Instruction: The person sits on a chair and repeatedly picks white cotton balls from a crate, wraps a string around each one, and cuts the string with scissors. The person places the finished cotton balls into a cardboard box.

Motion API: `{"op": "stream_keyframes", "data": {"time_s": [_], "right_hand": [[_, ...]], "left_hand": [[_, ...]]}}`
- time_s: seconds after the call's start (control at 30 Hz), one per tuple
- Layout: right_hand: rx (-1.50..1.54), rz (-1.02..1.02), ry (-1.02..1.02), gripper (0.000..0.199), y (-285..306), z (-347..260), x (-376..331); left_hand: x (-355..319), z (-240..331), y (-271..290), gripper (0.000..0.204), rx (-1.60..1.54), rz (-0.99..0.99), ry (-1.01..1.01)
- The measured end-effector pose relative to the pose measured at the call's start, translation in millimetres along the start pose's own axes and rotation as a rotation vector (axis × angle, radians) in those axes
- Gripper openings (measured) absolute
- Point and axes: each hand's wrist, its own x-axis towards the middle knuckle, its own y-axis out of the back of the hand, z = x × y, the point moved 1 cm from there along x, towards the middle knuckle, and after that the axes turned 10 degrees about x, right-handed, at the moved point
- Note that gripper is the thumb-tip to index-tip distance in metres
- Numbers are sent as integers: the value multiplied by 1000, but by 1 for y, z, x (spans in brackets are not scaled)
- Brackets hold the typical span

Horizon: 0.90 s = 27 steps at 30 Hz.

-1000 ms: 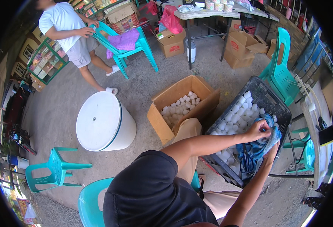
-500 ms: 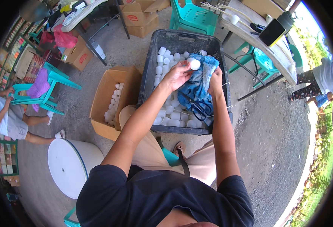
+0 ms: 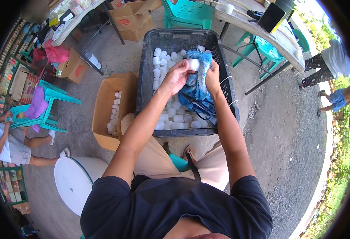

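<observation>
Left hand (image 3: 176, 76) grips a small white plastic jar (image 3: 193, 64) at its fingertips, above the black crate (image 3: 148, 59); right hand (image 3: 212, 77) clutches the blue cloth (image 3: 196, 81) just beside the jar.

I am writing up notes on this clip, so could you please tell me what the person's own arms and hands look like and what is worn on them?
Both forearms are bare from the short sleeves of a dark navy T-shirt down to the fingers. The left hand and the right hand wear no gloves. No watch, bracelet or ring shows on either one in this view.
</observation>
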Motion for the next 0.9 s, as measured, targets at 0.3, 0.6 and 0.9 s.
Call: {"op": "stream_keyframes", "data": {"time_s": [0.3,0.6,0.9], "right_hand": [[-238,-200,77,20,-8,-10,-5],[-376,-15,193,9,8,-4,3],[-1444,326,336,40,7,-32,-7]], "left_hand": [[-4,5,10,31,85,56,2],[-3,-3,-8,20,551,77,-299],[-1,27,42,24,-139,350,-221]]}}
